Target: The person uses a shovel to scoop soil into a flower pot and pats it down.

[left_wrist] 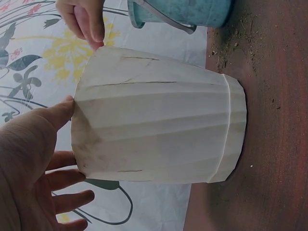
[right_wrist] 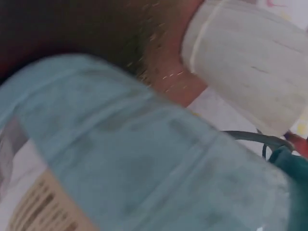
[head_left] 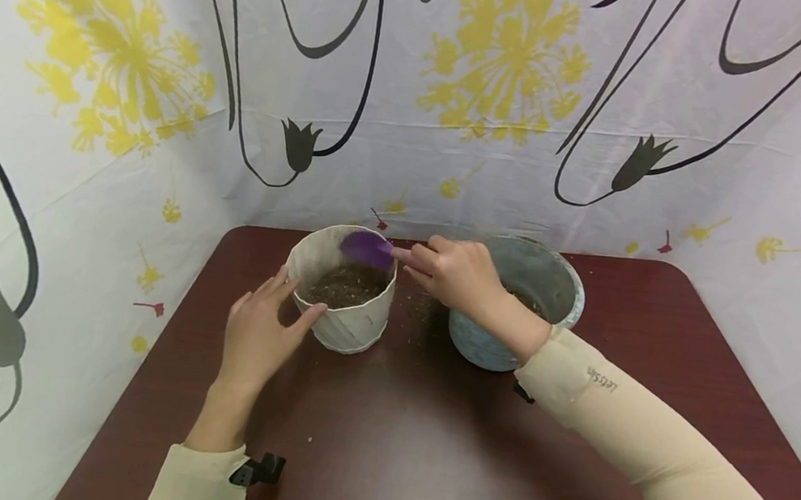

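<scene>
A white fluted pot (head_left: 354, 328) with dark soil (head_left: 344, 286) inside stands upright on the table. My left hand (head_left: 258, 337) rests against its rim with thumb and fingers spread; in the left wrist view, the fingers (left_wrist: 67, 178) look mostly straight. My right hand (head_left: 462, 274) holds a purple trowel (head_left: 366, 248) by its pinkish handle. The trowel's blade is over the pot's far right rim, above the soil, and looks blurred. To the right is a blue-grey bucket (head_left: 482, 342), partly hidden behind my right hand and forearm.
Soil crumbs (left_wrist: 236, 41) lie on the dark red table (head_left: 380, 443) between pot and bucket. The bucket has a grey handle (left_wrist: 166, 17). Close behind the table hangs a white cloth (head_left: 407, 185) printed with flowers, which also runs along both sides.
</scene>
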A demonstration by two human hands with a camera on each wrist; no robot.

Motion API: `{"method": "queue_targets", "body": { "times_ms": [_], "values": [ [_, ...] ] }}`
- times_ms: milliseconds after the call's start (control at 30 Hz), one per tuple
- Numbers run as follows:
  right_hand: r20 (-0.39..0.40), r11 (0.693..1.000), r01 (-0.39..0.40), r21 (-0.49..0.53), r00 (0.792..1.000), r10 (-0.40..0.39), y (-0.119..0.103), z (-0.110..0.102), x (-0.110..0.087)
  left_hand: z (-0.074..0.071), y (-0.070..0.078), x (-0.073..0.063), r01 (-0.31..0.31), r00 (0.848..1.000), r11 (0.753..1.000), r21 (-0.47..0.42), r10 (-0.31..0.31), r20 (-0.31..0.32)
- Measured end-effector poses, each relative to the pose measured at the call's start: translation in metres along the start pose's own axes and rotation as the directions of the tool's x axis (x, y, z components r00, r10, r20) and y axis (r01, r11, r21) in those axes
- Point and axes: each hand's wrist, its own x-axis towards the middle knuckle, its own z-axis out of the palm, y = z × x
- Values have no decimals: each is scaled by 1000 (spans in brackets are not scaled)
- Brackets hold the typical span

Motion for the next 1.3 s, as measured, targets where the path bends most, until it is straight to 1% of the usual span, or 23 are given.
{"method": "queue_targets", "body": {
  "times_ms": [67, 100, 167, 233, 333, 400, 500, 633, 700, 800, 900, 1000, 1100, 1167, 1233, 1300],
  "values": [
    [-45, 997, 66, -31, 997, -68, 0, 1, -2, 0, 1, 0, 1, 1000, 1000, -4, -1, -4],
    [-57, 996, 80, -34, 995, -82, 0, 1, -3, 0, 1, 0, 0, 1000, 1000, -6, 0, -8],
    [-66, 997, 74, -27, 995, -75, 0, -1, -5, 1, 0, -1, -3, 1000, 1000, -7, 3, -19],
    [-75, 1000, 30, -2, 997, -30, 1, -4, -7, 2, 0, -1, -12, 999, 1000, -7, 12, -36],
    [-75, 996, -61, 62, 995, 66, 3, -10, -12, 3, -1, -2, -26, 998, 1000, -3, 26, -57],
    [-66, 986, -123, 109, 989, 131, 5, -15, -15, 3, -1, -2, -30, 998, 1000, 1, 30, -60],
    [-52, 967, -196, 163, 977, 207, 9, -22, -18, 2, -1, -1, -30, 999, 999, 15, 30, -45],
    [-64, 937, -254, 238, 959, 276, 15, -31, -20, -2, 2, 1, -23, 999, 999, 27, 23, -23],
    [-79, 917, -275, 290, 948, 309, 18, -35, -22, -3, 3, 2, -21, 1000, 999, 28, 21, -21],
    [-93, 875, -304, 377, 927, 362, 22, -40, -25, -3, 6, 4, -24, 999, 999, 26, 25, -28],
    [-93, 831, -339, 441, 904, 417, 26, -46, -29, -1, 12, 7, -51, 997, 999, 17, 51, -49],
    [-59, 790, -383, 478, 884, 464, 30, -52, -33, 3, 18, 10, -88, 993, 996, 3, 88, -72],
    [-14, 761, -448, 470, 858, 514, 34, -57, -38, 8, 25, 13, -117, 990, 993, -9, 116, -82],
    [17, 738, -498, 455, 834, 552, 37, -61, -42, 12, 29, 14, -129, 989, 992, -12, 128, -78],
    [37, 727, -533, 433, 816, 577, 40, -65, -47, 15, 33, 16, -138, 988, 990, -14, 137, -70],
    [49, 714, -554, 428, 803, 594, 43, -69, -51, 17, 38, 18, -148, 988, 989, -24, 146, -57]
  ]
}}
